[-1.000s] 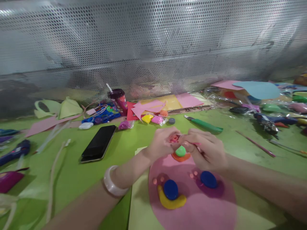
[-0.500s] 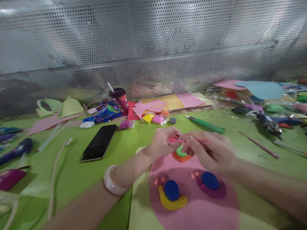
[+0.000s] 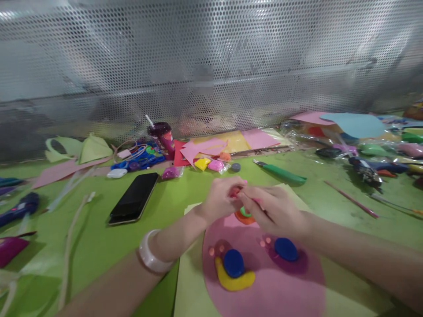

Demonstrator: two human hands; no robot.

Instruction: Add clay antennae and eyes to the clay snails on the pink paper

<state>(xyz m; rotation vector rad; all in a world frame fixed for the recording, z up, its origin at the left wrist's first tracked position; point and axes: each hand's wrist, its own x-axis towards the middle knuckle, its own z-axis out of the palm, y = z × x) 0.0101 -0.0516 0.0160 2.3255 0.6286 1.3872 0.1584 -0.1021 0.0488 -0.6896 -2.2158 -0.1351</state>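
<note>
My left hand (image 3: 222, 198) and my right hand (image 3: 272, 210) meet above the far end of a pink paper circle (image 3: 274, 286). The left hand's fingers pinch a small pink clay piece (image 3: 235, 191). The right hand's fingers are closed on a thin pink stick (image 3: 255, 200), its tip at that clay. Just under the hands sits a green clay blob on an orange one (image 3: 243, 215). Nearer me on the circle lie a blue disc on a yellow crescent (image 3: 234, 269) and a blue disc on a purple patch (image 3: 287, 251). A white bangle (image 3: 150, 257) is on my left wrist.
A black phone (image 3: 135, 202) lies to the left on the green table (image 3: 99, 237). Behind the hands are a green-handled knife (image 3: 280, 172), clay packets (image 3: 211, 164), a dark cup (image 3: 162, 134), scissors and coloured paper sheets (image 3: 238, 140). Glue guns (image 3: 20, 209) lie far left. A perforated metal wall (image 3: 211, 66) stands behind.
My right hand has shifted left and closed in on the left hand, so less of the pink stick shows. The view has drifted slightly.
</note>
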